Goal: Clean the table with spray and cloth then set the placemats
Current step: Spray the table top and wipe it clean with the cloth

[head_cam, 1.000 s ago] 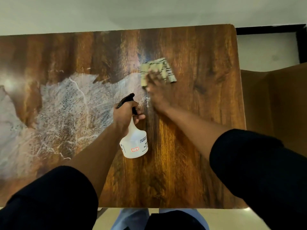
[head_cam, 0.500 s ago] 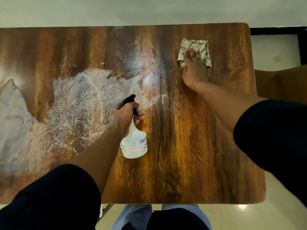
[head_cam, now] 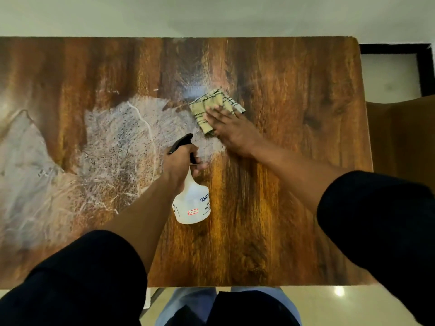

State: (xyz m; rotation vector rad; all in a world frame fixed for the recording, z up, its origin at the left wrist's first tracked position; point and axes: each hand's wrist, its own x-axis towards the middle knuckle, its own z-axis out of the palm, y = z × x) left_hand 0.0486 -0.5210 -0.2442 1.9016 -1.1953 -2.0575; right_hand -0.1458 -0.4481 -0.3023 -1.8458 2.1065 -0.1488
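The right hand (head_cam: 231, 130) presses flat, fingers straight, on the folded cloth (head_cam: 213, 109) mid-table (head_cam: 306, 161) — the white foamy patch (head_cam: 113, 147) spreads leftward from it, long axis left–right — while the left hand (head_cam: 180, 161) grips the spray bottle (head_cam: 191, 198) just nearer.

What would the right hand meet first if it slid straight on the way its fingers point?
Nothing solid, it seems. The right hand lies flat on the cloth, fingers aimed up-left. Beyond the cloth that line crosses only bare table to the far edge, passing just above the white spray film.
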